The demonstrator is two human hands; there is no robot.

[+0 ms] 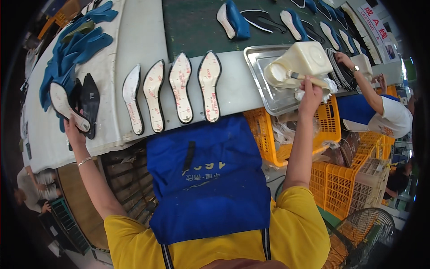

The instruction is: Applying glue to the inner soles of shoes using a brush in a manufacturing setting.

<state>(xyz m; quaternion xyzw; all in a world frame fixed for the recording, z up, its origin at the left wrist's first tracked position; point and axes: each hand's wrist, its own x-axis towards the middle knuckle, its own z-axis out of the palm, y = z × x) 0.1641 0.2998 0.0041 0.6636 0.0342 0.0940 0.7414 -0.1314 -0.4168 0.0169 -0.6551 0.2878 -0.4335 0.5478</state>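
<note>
My left hand [73,131] is closed on the near end of a white shoe insole [67,105], tilted over the left of the table. Black insoles [89,101] lie next to it. My right hand [310,95] grips a brush [322,83] by its handle. The bristles are at the open mouth of a cream plastic container [309,58], which lies on its side in a metal tray [249,62]. Between my hands, several white insoles with black edges, such as the rightmost insole [209,87], stand in a row along the table's front edge.
Blue shoe lasts [92,45] are heaped at the far left. More lasts with white soles [228,20] sit on the green surface at the back. Yellow crates [329,119] stand below the table at right, near a co-worker's arm [369,92] and a floor fan [358,237].
</note>
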